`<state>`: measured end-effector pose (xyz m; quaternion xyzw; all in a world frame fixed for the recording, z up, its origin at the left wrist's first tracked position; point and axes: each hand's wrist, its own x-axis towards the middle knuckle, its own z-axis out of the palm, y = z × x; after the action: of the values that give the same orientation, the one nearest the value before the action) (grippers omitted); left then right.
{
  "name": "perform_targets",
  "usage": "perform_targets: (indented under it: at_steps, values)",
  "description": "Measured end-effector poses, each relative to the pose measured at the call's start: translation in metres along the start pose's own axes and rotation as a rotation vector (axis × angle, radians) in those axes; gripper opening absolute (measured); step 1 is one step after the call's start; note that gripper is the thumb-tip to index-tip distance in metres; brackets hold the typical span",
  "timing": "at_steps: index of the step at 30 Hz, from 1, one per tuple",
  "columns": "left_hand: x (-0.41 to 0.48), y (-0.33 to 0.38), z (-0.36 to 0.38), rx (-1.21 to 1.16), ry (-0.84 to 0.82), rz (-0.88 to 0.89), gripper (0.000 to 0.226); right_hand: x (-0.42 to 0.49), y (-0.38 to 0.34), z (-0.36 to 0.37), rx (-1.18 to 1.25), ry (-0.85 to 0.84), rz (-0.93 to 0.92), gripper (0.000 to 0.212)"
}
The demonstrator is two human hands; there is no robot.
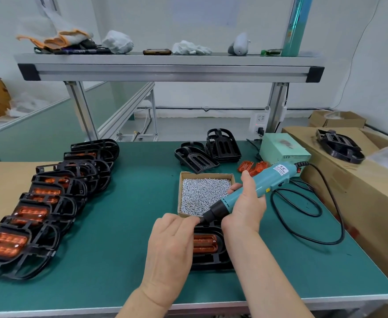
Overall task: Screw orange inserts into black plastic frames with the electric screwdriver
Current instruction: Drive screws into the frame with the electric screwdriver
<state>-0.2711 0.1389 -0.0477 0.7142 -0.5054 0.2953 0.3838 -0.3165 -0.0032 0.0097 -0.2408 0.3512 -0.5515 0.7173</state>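
Nearest the camera, the left hand (172, 246) lies over the left part of a black frame (213, 260) close to the worktop's (124, 226) near edge. Its fingers are curled, with the tips right at the bit; whether they pinch a screw there cannot be told. The right hand (245, 210) is wrapped round the electric screwdriver (260, 181), gripping low on its teal body.

The tool's long axis slants from far right down to near left, so the bit sits above the frame's far, rounded end. The frame lies directly under and between both hands, and its orange insert (205, 244) shows just right of the left hand. I judge the next move to be a short tilt upright and a drop onto a screw hole, with the right hand leading.

A box of screws (206, 173) sits just beyond the hands. Loose inserts (253, 167) and empty frames (202, 154) lie toward the far edge, and finished frames (41, 203) line the left side.
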Motion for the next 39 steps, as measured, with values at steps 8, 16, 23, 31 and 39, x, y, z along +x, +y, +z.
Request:
perform_targets:
  at_steps: [8,16,23,31,39]
  values:
    - [0.000,-0.002,-0.001,-0.072,-0.044,-0.057,0.029,0.000,0.002,0.003,-0.009,-0.029,-0.020,0.020]
    - [-0.011,-0.025,-0.019,-0.279,-0.311,-0.471,0.042,-0.003,0.002,0.006,-0.057,-0.131,-0.168,0.021]
    - [-0.018,-0.036,-0.018,-0.256,-0.564,-0.416,0.063,-0.020,0.009,0.010,-0.147,-0.325,-0.361,0.016]
    - [-0.021,-0.039,-0.011,-0.216,-0.529,-0.423,0.051,-0.036,0.018,0.011,-0.296,-0.470,-0.424,0.010]
    - [-0.023,-0.042,-0.008,-0.220,-0.532,-0.430,0.058,-0.036,0.031,0.010,-0.352,-0.480,-0.481,0.024]
